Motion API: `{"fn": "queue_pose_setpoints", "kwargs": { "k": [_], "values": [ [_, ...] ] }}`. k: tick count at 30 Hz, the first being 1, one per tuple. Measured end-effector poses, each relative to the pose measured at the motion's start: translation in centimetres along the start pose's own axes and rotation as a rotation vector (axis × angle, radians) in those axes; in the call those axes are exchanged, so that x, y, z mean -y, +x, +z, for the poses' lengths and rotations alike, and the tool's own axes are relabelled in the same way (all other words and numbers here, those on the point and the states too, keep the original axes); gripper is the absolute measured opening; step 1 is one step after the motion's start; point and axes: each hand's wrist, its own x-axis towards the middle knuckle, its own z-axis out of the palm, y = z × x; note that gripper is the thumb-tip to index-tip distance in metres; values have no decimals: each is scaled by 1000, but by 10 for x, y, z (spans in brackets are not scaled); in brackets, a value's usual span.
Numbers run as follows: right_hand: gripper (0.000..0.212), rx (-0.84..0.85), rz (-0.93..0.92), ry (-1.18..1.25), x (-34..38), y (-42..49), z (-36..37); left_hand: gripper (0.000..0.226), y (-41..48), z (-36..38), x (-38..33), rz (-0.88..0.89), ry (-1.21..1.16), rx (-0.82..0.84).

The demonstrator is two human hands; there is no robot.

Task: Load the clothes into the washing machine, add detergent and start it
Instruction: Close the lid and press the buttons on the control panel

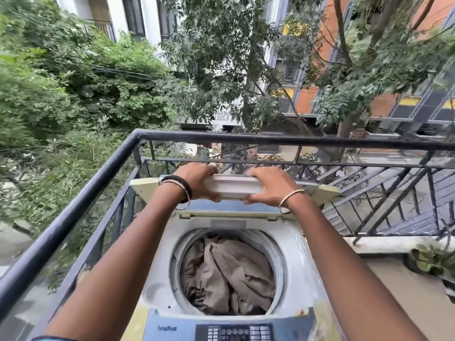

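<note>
We see crumpled brown cloth (227, 274) in the round drum (277, 254); left hand (197, 182) and right hand (269, 187) grip the folded plastic lid (234, 188).

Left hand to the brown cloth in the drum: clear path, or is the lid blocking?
Probably yes. The lid is folded up at the back, so the drum mouth above the brown cloth is open. The left hand grips the lid with the right hand; it must release first.

"LEELA" on far building wall (223, 118)
</note>
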Motion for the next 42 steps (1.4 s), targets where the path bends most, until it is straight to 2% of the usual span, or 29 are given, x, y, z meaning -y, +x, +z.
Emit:
{"fn": "queue_pose_setpoints", "kwargs": {
  "k": [6,9,13,17,22,25,30,32,37,42],
  "values": [
    [51,-11,-70,11,14,-60,35,55,-49,27,-20,49,3,96],
    [42,3,-112,3,22,-91,67,52,-68,50,-23,76,-36,209],
    [38,113,-97,24,30,-126,116,58,-92,91,-29,103,35,365],
    [33,253,-78,85,36,-150,156,55,-114,133,-39,48,68,472],
    [58,312,-53,90,38,-169,197,64,-136,173,-50,-22,78,489],
    [63,303,-21,70,42,-177,218,65,-144,189,-52,-28,80,503],
    [48,181,38,145,45,-187,237,74,-150,208,-51,-35,78,420],
    [43,114,49,212,45,-194,240,79,-156,218,-48,-38,50,293],
    [24,-196,192,328,37,-232,244,47,-177,247,-51,-65,-12,-15],
    [36,-275,431,411,15,-278,248,40,-189,264,-56,-132,-117,-149]
  ]
}}
